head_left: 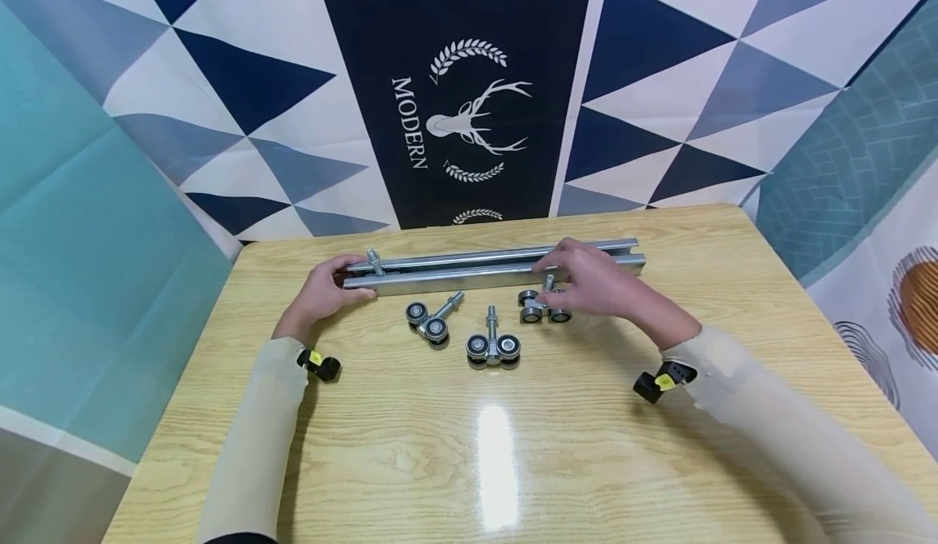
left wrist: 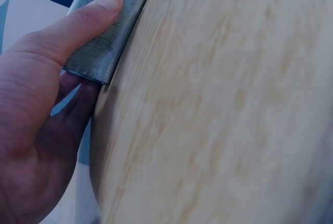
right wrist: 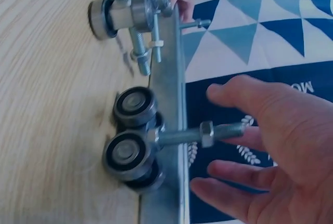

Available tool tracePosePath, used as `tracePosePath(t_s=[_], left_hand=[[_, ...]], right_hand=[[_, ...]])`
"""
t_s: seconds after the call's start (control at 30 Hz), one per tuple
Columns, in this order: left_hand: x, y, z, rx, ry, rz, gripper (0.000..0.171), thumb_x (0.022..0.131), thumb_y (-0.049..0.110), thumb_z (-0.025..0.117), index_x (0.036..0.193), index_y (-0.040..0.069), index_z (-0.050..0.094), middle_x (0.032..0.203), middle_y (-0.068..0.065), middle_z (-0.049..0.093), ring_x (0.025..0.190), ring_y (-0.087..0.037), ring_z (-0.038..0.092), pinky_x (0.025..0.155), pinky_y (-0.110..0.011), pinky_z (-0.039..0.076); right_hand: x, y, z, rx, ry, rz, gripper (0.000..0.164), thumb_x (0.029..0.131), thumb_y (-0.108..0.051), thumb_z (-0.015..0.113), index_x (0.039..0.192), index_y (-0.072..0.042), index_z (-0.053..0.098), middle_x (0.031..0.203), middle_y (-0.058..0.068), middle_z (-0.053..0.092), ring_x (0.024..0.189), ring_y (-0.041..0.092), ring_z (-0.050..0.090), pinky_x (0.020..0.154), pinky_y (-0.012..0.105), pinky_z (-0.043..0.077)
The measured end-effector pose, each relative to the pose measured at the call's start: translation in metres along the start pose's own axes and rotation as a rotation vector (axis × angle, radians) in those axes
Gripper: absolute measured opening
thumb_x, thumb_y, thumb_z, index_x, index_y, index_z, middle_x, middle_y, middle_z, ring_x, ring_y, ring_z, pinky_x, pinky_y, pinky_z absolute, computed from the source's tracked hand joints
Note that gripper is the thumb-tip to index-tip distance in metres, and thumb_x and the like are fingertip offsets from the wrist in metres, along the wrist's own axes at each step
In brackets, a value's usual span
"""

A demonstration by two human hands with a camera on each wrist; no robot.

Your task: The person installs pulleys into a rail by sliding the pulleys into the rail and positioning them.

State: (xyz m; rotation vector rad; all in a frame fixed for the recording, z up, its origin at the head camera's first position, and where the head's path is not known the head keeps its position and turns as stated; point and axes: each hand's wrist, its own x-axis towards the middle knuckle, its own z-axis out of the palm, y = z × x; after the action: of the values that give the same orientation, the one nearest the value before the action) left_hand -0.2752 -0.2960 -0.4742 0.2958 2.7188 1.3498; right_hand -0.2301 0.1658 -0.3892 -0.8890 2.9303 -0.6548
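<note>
A silver metal track rail [head_left: 440, 282] with a slot along its top lies across the back of the table. My left hand [head_left: 320, 290] grips its left end, thumb [left wrist: 101, 13] flat on the near side and fingers behind the end. Inside that end sits a roller trolley, its bolt [head_left: 374, 261] standing up through the slot. My right hand [head_left: 597, 279] is over the rightmost roller trolley [head_left: 531, 314], just in front of the rail. In the right wrist view its fingers are spread around the trolley's upright threaded bolt [right wrist: 182, 136], without closing on it.
Two more roller trolleys, one in the middle [head_left: 493, 348] with its bolt upright and one at left [head_left: 436, 329] tilted with its bolt slanting right, stand on the wooden table [head_left: 381, 446]. A patterned cloth backdrop [head_left: 476, 55] hangs behind the table's back edge.
</note>
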Motion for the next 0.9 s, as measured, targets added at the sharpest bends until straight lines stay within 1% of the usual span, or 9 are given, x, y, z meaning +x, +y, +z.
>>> tracePosePath(t_s=[0.17, 0.27, 0.37, 0.5, 0.6, 0.73, 0.9], left_hand=[[-0.001, 0.0, 0.0, -0.006, 0.006, -0.003, 0.072, 0.078, 0.035, 0.086, 0.139, 0.012, 0.056, 0.138, -0.018, 0.056, 0.111, -0.033, 0.056, 0.102, -0.052, 0.046], [0.0, -0.001, 0.0, -0.003, 0.004, -0.007, 0.073, 0.078, 0.036, 0.085, 0.14, 0.012, 0.055, 0.139, -0.018, 0.056, 0.112, -0.033, 0.056, 0.102, -0.053, 0.046], [0.0, -0.001, 0.0, -0.003, 0.0, -0.011, 0.074, 0.078, 0.036, 0.085, 0.141, 0.012, 0.055, 0.14, -0.018, 0.055, 0.112, -0.033, 0.056, 0.102, -0.053, 0.046], [0.001, -0.001, -0.001, -0.008, 0.0, -0.016, 0.074, 0.078, 0.036, 0.085, 0.141, 0.012, 0.055, 0.14, -0.018, 0.055, 0.113, -0.033, 0.056, 0.103, -0.053, 0.046], [0.001, -0.001, -0.001, -0.005, -0.001, -0.017, 0.074, 0.078, 0.037, 0.085, 0.141, 0.012, 0.055, 0.141, -0.018, 0.055, 0.113, -0.033, 0.056, 0.103, -0.053, 0.045], [0.001, -0.001, -0.001, -0.005, -0.004, -0.013, 0.075, 0.078, 0.037, 0.085, 0.142, 0.012, 0.054, 0.14, -0.018, 0.055, 0.112, -0.033, 0.056, 0.102, -0.053, 0.046], [0.002, -0.002, -0.001, -0.003, -0.005, -0.015, 0.073, 0.078, 0.036, 0.085, 0.14, 0.012, 0.055, 0.139, -0.017, 0.056, 0.111, -0.032, 0.056, 0.101, -0.052, 0.046]], right_hand=[[0.005, -0.009, 0.0, -0.016, -0.006, 0.0, 0.039, 0.077, -0.032, 0.084, 0.109, -0.011, 0.078, 0.1, 0.007, 0.074, 0.078, 0.018, 0.062, 0.065, 0.036, 0.05], [0.006, -0.015, 0.001, -0.005, -0.009, 0.004, 0.035, 0.076, -0.03, 0.084, 0.105, -0.01, 0.079, 0.101, 0.006, 0.076, 0.075, 0.015, 0.063, 0.067, 0.036, 0.05], [0.007, -0.018, 0.004, 0.002, -0.016, 0.015, 0.027, 0.077, -0.026, 0.082, 0.1, -0.01, 0.08, 0.103, 0.006, 0.077, 0.072, 0.015, 0.061, 0.067, 0.037, 0.05], [0.007, -0.02, 0.008, -0.016, -0.007, 0.03, 0.015, 0.078, -0.017, 0.078, 0.092, -0.011, 0.081, 0.102, 0.008, 0.075, 0.078, 0.019, 0.062, 0.07, 0.039, 0.052], [0.009, -0.02, 0.01, -0.033, -0.002, 0.051, 0.009, 0.079, -0.012, 0.077, 0.087, -0.011, 0.081, 0.098, 0.007, 0.077, 0.081, 0.02, 0.063, 0.072, 0.04, 0.053], [0.011, -0.02, 0.01, -0.044, -0.015, 0.064, 0.006, 0.079, -0.008, 0.077, 0.082, -0.011, 0.081, 0.09, 0.005, 0.078, 0.074, 0.017, 0.063, 0.068, 0.038, 0.054], [0.013, -0.02, 0.009, -0.051, -0.023, 0.05, 0.008, 0.077, -0.006, 0.075, 0.078, -0.012, 0.08, 0.086, 0.004, 0.078, 0.066, 0.014, 0.063, 0.063, 0.035, 0.054]])
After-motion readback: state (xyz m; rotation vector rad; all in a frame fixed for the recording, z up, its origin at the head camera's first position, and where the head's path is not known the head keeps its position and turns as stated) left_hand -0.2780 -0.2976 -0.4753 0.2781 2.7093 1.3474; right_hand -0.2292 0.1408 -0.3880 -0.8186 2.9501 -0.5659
